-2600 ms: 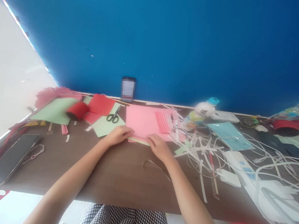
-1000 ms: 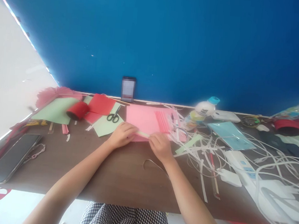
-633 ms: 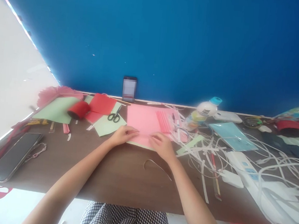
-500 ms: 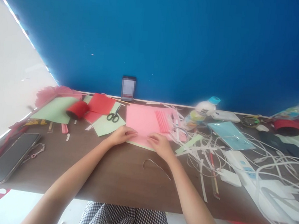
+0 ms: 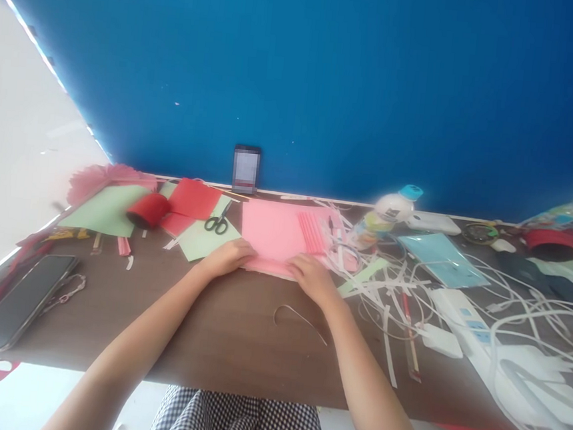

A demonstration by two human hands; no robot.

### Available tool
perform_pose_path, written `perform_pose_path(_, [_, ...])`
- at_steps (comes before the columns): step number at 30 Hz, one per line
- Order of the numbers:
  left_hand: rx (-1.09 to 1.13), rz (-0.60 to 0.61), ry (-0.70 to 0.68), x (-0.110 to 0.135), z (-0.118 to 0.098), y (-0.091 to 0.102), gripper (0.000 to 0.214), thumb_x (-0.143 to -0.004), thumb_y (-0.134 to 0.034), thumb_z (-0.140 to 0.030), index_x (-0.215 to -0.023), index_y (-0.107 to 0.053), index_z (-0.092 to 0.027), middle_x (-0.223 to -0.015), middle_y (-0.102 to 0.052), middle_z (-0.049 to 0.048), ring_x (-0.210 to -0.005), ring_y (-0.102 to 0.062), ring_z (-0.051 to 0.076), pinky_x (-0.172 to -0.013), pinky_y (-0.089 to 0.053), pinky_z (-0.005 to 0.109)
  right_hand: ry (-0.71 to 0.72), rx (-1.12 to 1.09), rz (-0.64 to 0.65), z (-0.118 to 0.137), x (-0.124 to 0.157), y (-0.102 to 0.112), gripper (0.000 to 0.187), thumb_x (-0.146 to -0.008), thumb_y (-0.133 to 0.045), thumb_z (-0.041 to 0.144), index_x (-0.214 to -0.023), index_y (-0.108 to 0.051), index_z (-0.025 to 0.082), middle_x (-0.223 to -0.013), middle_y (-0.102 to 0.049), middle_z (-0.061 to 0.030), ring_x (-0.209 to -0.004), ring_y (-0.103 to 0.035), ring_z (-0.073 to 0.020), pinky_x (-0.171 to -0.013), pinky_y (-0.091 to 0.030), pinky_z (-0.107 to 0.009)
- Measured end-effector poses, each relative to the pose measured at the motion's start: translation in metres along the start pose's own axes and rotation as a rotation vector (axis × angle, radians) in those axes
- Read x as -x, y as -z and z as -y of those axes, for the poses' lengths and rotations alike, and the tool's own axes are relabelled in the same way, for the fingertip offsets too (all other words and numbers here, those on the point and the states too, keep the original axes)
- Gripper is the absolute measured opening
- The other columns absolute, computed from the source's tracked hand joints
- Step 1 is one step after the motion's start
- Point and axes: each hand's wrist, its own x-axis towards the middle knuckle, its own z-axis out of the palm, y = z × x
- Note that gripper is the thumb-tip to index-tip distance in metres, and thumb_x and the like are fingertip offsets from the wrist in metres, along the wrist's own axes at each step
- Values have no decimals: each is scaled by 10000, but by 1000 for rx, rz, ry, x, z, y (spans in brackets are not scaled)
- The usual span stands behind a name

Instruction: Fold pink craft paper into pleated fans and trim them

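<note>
Left hand [image 5: 227,258] and right hand [image 5: 312,277] bear down with their fingertips on the near edge of pink sheet [image 5: 270,230], mid-table; pinch or flat press not resolvable. Around: 1 scissors [image 5: 217,224] to the left; white strip tangle [image 5: 400,288] crowding right hand; 1 glue bottle [image 5: 392,208]; 2 phones: upright phone [image 5: 245,169], flat phone [image 5: 18,302]

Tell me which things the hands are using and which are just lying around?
In use: left hand and right hand, both on the near edge of the pink paper.
Lying about: scissors, red roll, green paper, flat phone, bottle, white paper strips.
</note>
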Motion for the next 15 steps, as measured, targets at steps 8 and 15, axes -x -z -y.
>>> perform_pose_path(8, [111,43,38,1,-5,10,256,-761,-437,-51,-855,-640,-175,-846,-648,42,-793,-576,141,-734,-439,254,73,51,42,3,0,7,243,-801,-435,118,-751,-658,198,-754,-564,-52,-766,-503,-176,-671,-403,-299])
perform_pose_path(15, [146,54,52,3,-5,11,204,-716,-512,-100,-794,-683,-178,-901,-662,48,-805,-592,142,-770,-452,255,47,21,117,9,5,15,239,-820,-432,166,-802,-663,222,-808,-568,-44,-796,-518,-169,-702,-414,-301])
